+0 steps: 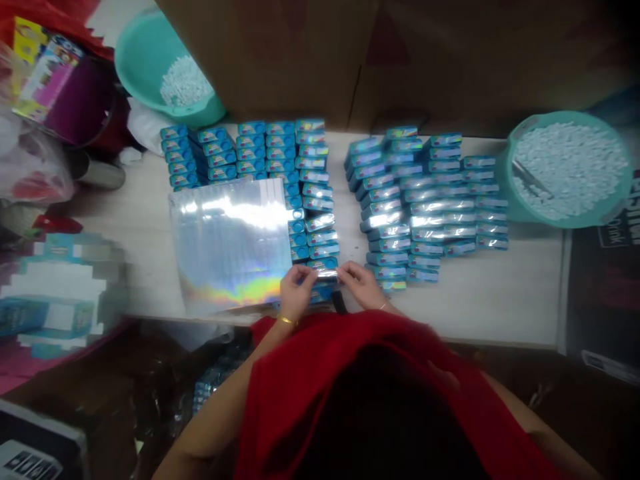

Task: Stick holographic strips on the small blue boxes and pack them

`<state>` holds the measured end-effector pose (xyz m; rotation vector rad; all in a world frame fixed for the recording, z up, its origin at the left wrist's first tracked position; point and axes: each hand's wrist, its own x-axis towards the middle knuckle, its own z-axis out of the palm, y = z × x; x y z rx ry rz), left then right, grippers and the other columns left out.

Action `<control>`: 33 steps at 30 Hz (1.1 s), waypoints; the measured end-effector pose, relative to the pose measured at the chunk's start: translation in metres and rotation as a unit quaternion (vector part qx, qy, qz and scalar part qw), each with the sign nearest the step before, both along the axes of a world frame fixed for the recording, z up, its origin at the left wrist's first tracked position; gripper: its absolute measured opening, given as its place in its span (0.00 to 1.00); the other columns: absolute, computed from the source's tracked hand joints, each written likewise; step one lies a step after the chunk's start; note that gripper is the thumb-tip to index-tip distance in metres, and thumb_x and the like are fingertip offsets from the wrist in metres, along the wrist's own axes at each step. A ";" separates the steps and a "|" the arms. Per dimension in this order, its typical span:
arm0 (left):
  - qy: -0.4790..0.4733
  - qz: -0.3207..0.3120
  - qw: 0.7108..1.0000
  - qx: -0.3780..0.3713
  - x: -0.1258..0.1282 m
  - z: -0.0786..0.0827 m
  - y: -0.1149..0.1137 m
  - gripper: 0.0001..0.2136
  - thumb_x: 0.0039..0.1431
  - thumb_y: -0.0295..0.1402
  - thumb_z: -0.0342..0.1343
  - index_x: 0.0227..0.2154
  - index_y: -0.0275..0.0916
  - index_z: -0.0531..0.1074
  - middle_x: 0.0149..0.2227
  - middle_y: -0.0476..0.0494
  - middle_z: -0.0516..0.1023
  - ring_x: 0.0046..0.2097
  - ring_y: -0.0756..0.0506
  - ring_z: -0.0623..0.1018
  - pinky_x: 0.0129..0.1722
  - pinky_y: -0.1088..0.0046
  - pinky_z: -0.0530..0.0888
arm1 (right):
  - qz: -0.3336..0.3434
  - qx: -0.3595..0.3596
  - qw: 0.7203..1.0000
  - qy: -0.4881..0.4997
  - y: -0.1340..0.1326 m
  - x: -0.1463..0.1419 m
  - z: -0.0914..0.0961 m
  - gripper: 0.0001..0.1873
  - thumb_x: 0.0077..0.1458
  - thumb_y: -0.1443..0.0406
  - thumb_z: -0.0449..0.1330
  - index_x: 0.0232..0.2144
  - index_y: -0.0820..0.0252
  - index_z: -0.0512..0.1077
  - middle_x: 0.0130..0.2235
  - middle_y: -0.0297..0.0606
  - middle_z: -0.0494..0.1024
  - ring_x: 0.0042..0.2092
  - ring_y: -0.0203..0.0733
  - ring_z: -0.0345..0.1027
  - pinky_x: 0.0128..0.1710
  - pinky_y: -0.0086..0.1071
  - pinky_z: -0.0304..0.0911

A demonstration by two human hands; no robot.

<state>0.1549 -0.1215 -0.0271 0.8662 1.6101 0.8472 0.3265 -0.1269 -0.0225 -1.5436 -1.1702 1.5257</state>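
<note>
A short shiny silver sticker strip (327,273) is stretched between my two hands, over the front of a small blue box (323,263). My left hand (298,288) pinches its left end between thumb and fingers. At the other end, my right hand (362,283) is closed in a pinch too. Left of my hands lies a silvery holographic sheet (230,247), which partly covers rows of blue boxes (251,141). More boxes (384,220) stand in rows on the right, many with a shiny strip on the edge. A small dark object (339,302) lies beside my right hand.
Two turquoise tubs of small white pieces stand at the back left (145,60) and far right (515,200). A large cardboard box (320,60) borders the table (500,300) behind. Flattened blue-and-white cartons (55,287) and a metal cup (100,171) are on the left.
</note>
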 end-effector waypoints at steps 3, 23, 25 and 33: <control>0.085 -0.038 0.994 0.048 0.011 -0.012 -0.001 0.07 0.51 0.36 0.59 0.25 0.39 0.70 0.28 0.50 0.73 0.34 0.50 0.71 0.39 0.73 0.68 | 0.009 -0.005 1.000 -0.026 0.002 0.013 -0.015 0.20 0.56 0.49 0.54 0.22 0.57 0.64 0.23 0.29 0.65 0.28 0.35 0.59 0.32 0.29 0.56; 0.407 -0.169 0.896 0.047 0.024 -0.025 0.013 0.06 0.55 0.37 0.56 0.31 0.40 0.71 0.41 0.42 0.71 0.46 0.39 0.69 0.43 0.62 0.61 | 0.093 0.050 0.955 -0.279 0.011 0.013 -0.066 0.14 0.61 0.58 0.48 0.34 0.59 0.71 0.28 0.38 0.73 0.31 0.42 0.66 0.33 0.30 0.57; 0.423 -0.184 0.885 0.064 0.018 -0.023 0.011 0.09 0.56 0.38 0.55 0.37 0.39 0.71 0.42 0.40 0.71 0.46 0.39 0.69 0.42 0.62 0.62 | 0.058 0.039 0.964 -0.257 0.005 0.012 -0.066 0.17 0.60 0.59 0.49 0.45 0.62 0.70 0.27 0.36 0.72 0.30 0.42 0.67 0.32 0.31 0.59; 0.462 -0.402 0.774 0.160 -0.007 -0.029 -0.014 0.19 0.61 0.29 0.47 0.55 0.47 0.67 0.60 0.39 0.65 0.53 0.35 0.66 0.43 0.56 0.61 | 0.121 0.022 0.979 -0.161 -0.020 0.008 -0.062 0.27 0.60 0.63 0.45 0.60 0.62 0.61 0.33 0.37 0.77 0.33 0.41 0.71 0.38 0.32 0.66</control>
